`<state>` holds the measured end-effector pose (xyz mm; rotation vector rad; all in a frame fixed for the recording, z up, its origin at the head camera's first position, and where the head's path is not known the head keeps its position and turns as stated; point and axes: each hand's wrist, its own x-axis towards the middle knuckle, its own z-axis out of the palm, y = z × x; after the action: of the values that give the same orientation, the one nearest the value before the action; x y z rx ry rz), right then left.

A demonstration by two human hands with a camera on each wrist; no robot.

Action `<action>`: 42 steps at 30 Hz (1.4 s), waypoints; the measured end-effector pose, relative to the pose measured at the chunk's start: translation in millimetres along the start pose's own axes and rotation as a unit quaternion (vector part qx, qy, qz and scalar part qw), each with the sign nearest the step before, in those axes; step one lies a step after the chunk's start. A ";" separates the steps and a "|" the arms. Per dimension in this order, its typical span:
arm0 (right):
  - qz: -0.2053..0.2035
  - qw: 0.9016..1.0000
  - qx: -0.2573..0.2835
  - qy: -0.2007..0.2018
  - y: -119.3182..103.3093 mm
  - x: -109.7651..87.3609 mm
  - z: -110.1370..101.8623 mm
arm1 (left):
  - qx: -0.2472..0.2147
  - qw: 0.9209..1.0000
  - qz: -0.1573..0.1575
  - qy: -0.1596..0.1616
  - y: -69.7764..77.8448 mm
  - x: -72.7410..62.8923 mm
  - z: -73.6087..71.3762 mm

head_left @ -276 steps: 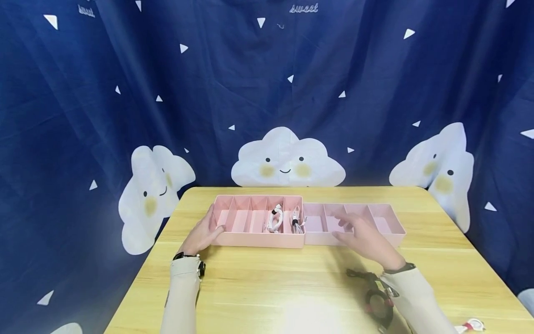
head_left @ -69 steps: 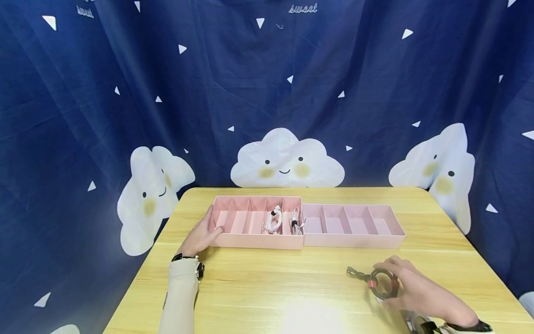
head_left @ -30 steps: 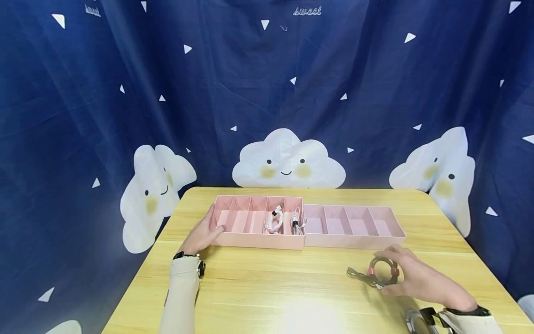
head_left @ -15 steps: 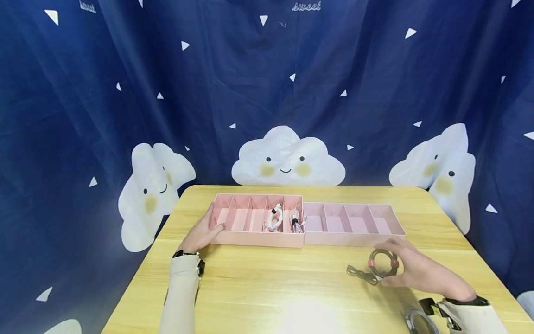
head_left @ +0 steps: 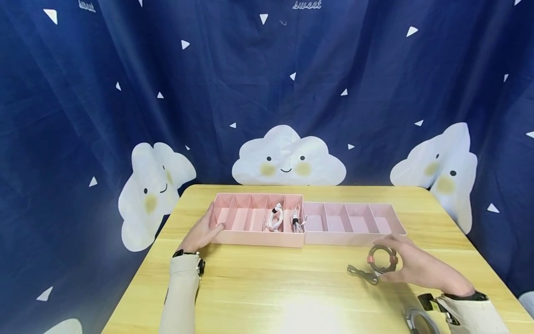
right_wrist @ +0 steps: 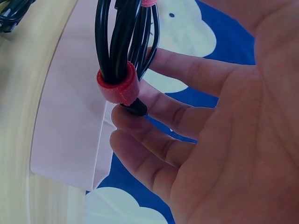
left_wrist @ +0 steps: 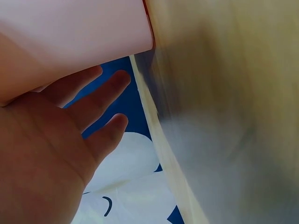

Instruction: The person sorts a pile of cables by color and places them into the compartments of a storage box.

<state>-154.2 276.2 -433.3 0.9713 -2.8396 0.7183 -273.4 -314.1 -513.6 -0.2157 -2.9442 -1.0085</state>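
In the head view my left hand [head_left: 203, 232] rests at the left end of a pink divided box [head_left: 256, 239], thumb over the front rim; three of its fingers stretch out straight below the box in the left wrist view. My right hand [head_left: 417, 264] pinches a coiled black cable [head_left: 380, 260] bound with red straps, holding it in front of the lilac divided box [head_left: 342, 238]. In the right wrist view the red strap [right_wrist: 122, 86] shows around the cable's strands near the fingertips. Two tied white cables [head_left: 274, 218] stand in the pink box's right-hand compartments.
A small black cable bundle [head_left: 362, 274] lies on the wooden table [head_left: 250, 278] just left of the held coil. A grey coiled cable [head_left: 420, 320] lies near the front, below the right wrist. A blue curtain [head_left: 267, 83] with clouds hangs behind the table.
My right hand has left the lilac box, taken hold of the black coil on the table and brought it up and forward towards that box. The left hand stays at the pink box.
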 end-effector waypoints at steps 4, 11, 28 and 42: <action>-0.005 1.000 0.001 0.000 -0.9 2.3 -1.0 | -0.004 1.000 0.001 0.001 0.3 0.9 -0.1; -0.014 1.000 0.019 -0.004 -2.2 5.6 -2.7 | 0.003 1.000 -0.001 0.002 0.4 0.1 0.2; -0.016 1.000 0.018 -0.005 -2.8 15.3 -8.0 | -0.009 1.000 -0.008 -0.001 2.6 -2.7 -0.9; -0.027 0.999 0.030 -0.012 -3.8 25.0 -10.3 | -0.007 1.000 -0.003 0.004 4.4 -2.6 -0.5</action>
<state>-173.0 264.0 -417.7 1.0690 -2.8157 0.7957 -270.2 -311.4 -510.7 -0.2013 -2.9328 -1.0281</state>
